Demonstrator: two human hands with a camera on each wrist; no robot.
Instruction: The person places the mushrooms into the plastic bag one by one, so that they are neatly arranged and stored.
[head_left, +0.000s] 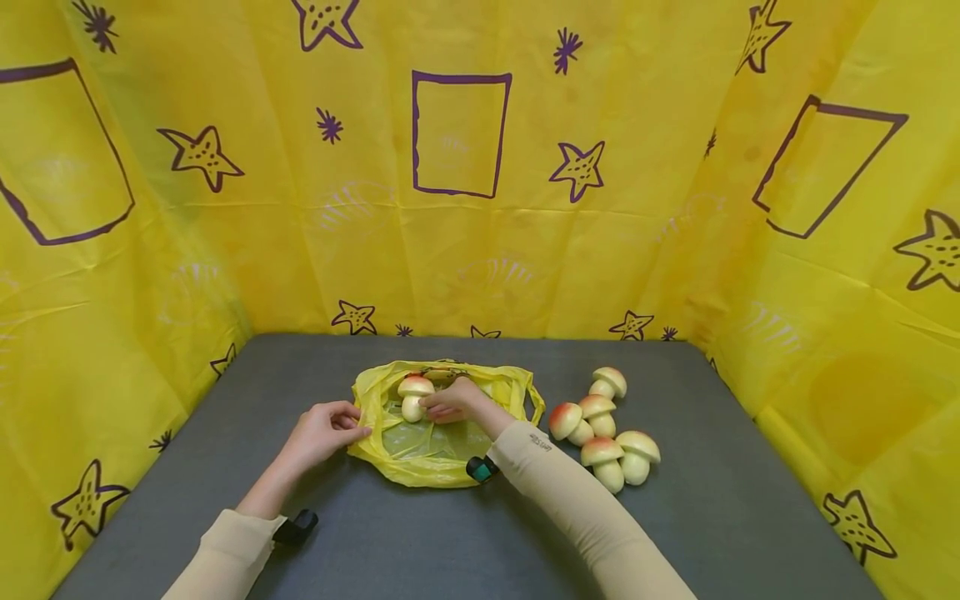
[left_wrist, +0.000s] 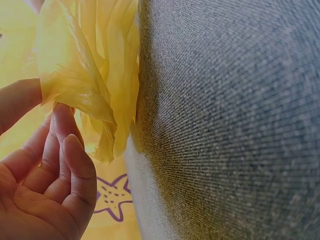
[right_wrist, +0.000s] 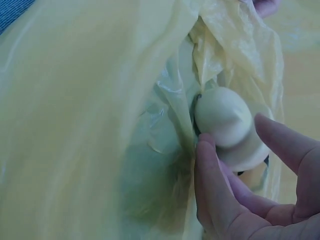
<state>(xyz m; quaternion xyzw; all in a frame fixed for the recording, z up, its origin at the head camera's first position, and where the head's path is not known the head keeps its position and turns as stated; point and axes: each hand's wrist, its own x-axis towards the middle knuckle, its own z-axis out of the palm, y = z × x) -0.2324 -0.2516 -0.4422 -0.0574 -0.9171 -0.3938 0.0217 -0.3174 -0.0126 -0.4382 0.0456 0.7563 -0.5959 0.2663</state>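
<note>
1. Your left hand (head_left: 322, 429) pinches the left edge of the yellow bag (head_left: 420, 475), which lies with its mouth spread on the tabletop (head_left: 360, 542).
2. Your right hand (head_left: 457, 402) is inside this mouth and has thumb and fingers around a toy mushroom (head_left: 414, 396); how firmly it grips, I cannot tell.
3. The mushroom stands roughly upright within the opening, its reddish cap on top. If you loosen your fingers unevenly, I think it may tip over, because the cap is wider than the stem.
4. Please be careful with the plastic: it is thin and loosely folded, so a fold could be trapped between your fingers and the mushroom, and the bag would be dragged together with your hand.
5. If your left hand lets go of the edge, the soft wall could fall inward and make the mouth narrow.
6. The black wrist device (head_left: 482, 469) on your right arm is close to the near rim; it could catch the plastic when the arm is lifted.
7. Five more mushrooms (head_left: 597, 408) are grouped to the right of the bag. Your right sleeve (head_left: 577, 492) passes just beside the nearest ones, so a wide elbow movement might push them and make them roll.
</note>
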